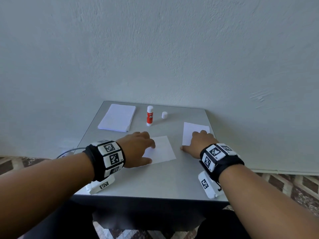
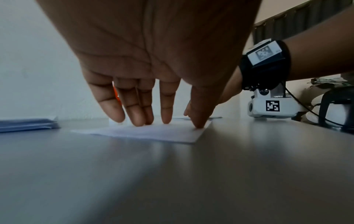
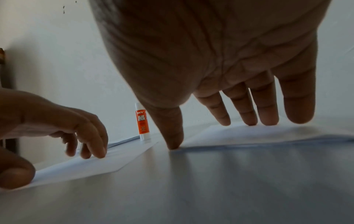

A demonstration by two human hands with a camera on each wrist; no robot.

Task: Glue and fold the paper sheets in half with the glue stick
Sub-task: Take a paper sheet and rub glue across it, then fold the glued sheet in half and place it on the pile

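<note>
In the head view, a stack of paper sheets point(image 1: 117, 118) lies at the upper left of the grey tabletop point(image 1: 155, 180). The left hand point(image 1: 136, 147) presses straightened fingers onto a white sheet point(image 1: 164, 150) at centre frame. Above it the glue stick point(image 1: 149, 116) stands upright and uncapped, its cap point(image 1: 164, 115) just to the right. At right, the right hand point(image 1: 200, 144) rests spread fingers flat on a second sheet point(image 1: 189, 131), gripping nothing.

My right hand point(image 3: 220, 63) presses straight fingers point(image 3: 222, 115) on a white paper sheet point(image 3: 258, 136) on the grey table point(image 3: 191, 189). My left hand point(image 3: 57, 124) rests on another white sheet point(image 3: 99, 165). An orange-and-white glue stick point(image 3: 141, 122) stands upright behind.
</note>
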